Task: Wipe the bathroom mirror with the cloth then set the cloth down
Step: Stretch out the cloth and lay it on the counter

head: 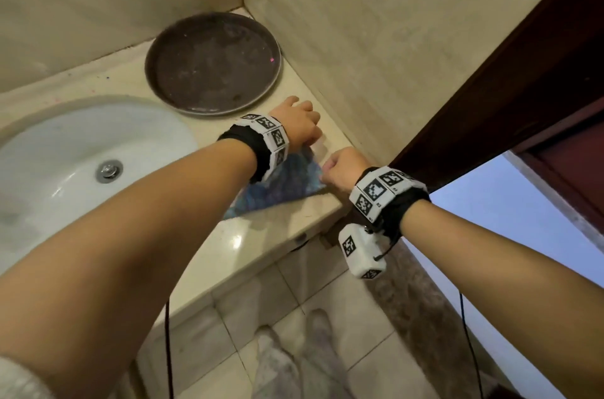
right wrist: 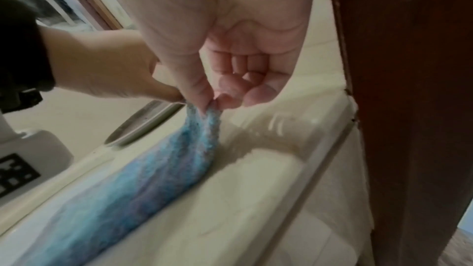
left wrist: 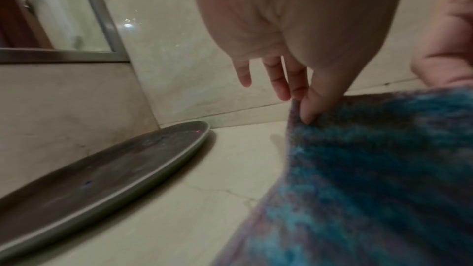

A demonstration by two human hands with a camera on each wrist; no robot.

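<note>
Blue cloth (head: 277, 183) lies on counter (head: 261, 235) at right, near front edge, between sink (head: 81, 153) and door frame (head: 490, 71). Left hand (head: 299, 122) pinches far corner, thumb against forefinger, other fingers (left wrist: 277, 80) straight and apart. Right hand (head: 341, 169) pinches near-right corner, remaining fingers curled into palm.

Likely step: either lifting cloth or laying it flat; cannot tell which. To do well: keep both corners level, cloth taut, clear of dark round tray (head: 212, 63) at far side.

Mirror (left wrist: 58, 11): only lower corner shows, left wrist view. Cloth blurred, partly under left wrist.
</note>
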